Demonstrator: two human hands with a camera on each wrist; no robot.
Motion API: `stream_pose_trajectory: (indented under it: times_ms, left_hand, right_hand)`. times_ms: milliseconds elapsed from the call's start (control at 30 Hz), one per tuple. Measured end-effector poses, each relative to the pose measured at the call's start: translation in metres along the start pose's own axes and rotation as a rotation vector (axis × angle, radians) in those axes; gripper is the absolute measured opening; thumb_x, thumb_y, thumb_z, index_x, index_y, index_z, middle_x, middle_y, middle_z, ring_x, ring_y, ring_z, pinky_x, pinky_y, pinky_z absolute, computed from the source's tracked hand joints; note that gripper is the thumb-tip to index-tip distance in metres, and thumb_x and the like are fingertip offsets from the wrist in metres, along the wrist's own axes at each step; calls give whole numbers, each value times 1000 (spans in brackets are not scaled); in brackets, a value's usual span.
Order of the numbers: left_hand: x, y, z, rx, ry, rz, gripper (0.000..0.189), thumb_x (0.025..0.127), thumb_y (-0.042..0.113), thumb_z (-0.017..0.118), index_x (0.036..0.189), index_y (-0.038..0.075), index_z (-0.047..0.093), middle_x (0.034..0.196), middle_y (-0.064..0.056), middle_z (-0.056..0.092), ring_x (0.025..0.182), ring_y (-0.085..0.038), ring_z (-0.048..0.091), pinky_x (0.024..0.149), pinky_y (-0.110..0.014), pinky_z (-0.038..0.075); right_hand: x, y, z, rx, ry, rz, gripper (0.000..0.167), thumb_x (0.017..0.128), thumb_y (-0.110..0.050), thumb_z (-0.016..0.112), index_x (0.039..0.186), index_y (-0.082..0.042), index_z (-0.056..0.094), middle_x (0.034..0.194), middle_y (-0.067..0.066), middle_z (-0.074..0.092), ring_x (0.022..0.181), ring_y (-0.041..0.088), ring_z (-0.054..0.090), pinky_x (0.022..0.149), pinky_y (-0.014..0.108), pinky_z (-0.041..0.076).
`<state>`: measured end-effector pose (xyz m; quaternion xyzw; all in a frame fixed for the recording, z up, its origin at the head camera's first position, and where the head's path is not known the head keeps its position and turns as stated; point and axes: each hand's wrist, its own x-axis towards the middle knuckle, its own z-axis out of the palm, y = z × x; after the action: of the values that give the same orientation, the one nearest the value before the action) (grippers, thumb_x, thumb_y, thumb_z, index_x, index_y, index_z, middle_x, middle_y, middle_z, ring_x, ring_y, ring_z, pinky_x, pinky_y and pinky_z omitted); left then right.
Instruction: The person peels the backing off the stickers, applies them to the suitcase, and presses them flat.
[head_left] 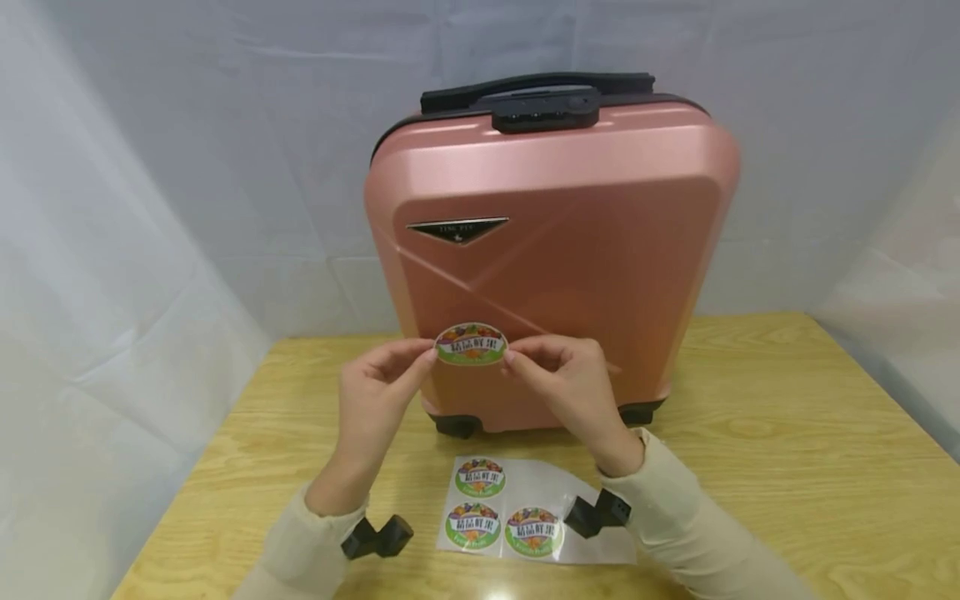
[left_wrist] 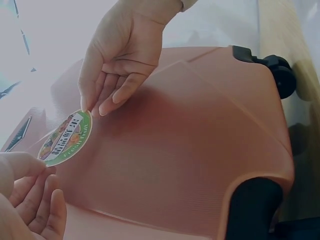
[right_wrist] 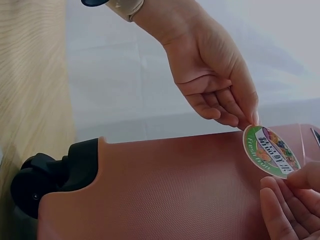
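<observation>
An oval sticker [head_left: 471,345] with a fruit picture, a white lettered band and a green border is held up before the lower part of a pink suitcase [head_left: 570,275]. My left hand [head_left: 377,393] pinches its left edge between thumb and index finger. At the opposite edge my right hand [head_left: 573,387] pinches it the same way. Both wrist views show the sticker [left_wrist: 66,138] stretched between the two thumbs, printed side visible. Whether its back touches the suitcase [right_wrist: 165,185] I cannot tell.
On the wooden table [head_left: 780,433] lies a white backing sheet [head_left: 555,479] with three similar stickers. The suitcase stands upright behind it, with a black handle [head_left: 540,81], a triangular badge [head_left: 459,229] and dark wheels [right_wrist: 37,185]. Pale cloth [head_left: 187,167] hangs behind.
</observation>
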<state>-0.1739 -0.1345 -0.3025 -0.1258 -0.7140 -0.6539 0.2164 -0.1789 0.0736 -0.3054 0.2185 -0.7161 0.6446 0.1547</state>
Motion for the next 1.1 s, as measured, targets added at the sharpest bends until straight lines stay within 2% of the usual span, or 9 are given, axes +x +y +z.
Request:
stream_pose_trajectory:
  times_ms: [200,300,500,833,1100]
  left_hand:
    - [3,3,0,1,16,13,12,80,2,72,90,-5,71,80,-5,72,70,-11,65,67,-22,54]
    - [3,4,-1,4,22,7,12,80,2,73,89,-5,71,80,-7,72,69,-12,65,66,-23,54]
    - [5,7,-2,23,27,-40,13,79,3,74,90,-4,72,80,-7,72,69,-13,66,67,-24,55]
    - [11,11,-2,34,17,-77,15,79,5,75,90,-4,71,80,-9,72,69,-13,66,67,-25,55]
    - [13,10,-2,3,22,-74,14,79,4,75,89,-5,71,76,-2,72,68,-13,66,66,-25,55]
  right_hand:
    - [2,-3,2,20,25,11,9,84,-8,70,86,1,72,75,12,71,68,19,68,65,29,57]
    - [3,-5,3,26,24,19,10,84,-8,70,86,2,72,75,12,71,68,20,68,65,29,57]
    - [5,-8,3,38,12,42,13,85,-9,69,87,3,72,75,14,71,68,21,68,64,30,57]
    - [9,-11,4,54,2,78,13,85,-7,68,89,5,72,77,16,71,69,25,69,66,33,58]
    - [9,-11,6,61,24,62,13,85,-6,69,88,6,72,76,17,71,68,25,69,65,34,58]
